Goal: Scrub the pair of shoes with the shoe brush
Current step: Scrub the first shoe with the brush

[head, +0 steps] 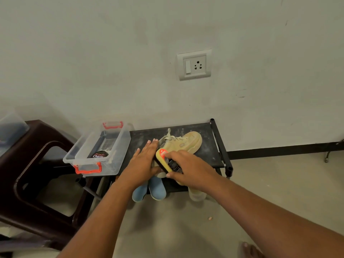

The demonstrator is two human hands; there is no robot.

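Where the black shoe rack [210, 155] stands against the pale wall, a clear plastic box [119, 144] with red handles sits on its left end, a round polish tin [100, 154] inside. A dark brown plastic chair [37, 146] crowds in from the left, and a wall socket [194, 65] sits above. Blue shoes [157, 189] poke out from the lower shelf, beneath the arms.

The rack's top is dark fabric, dusted with pale powder. On it lies a tan shoe [184, 142], soft-looking, thick-soled and laced, toe pointing right. The shoe brush [163, 158] is an oblong yellow block with a red label and dark bristles.

The left hand [144, 162] lies flat, fingers straight and together, its fingertips by the shoe's heel. The right hand [188, 168] grips the brush, fingers curled over its back, just in front of the shoe; what lies under it is hidden.
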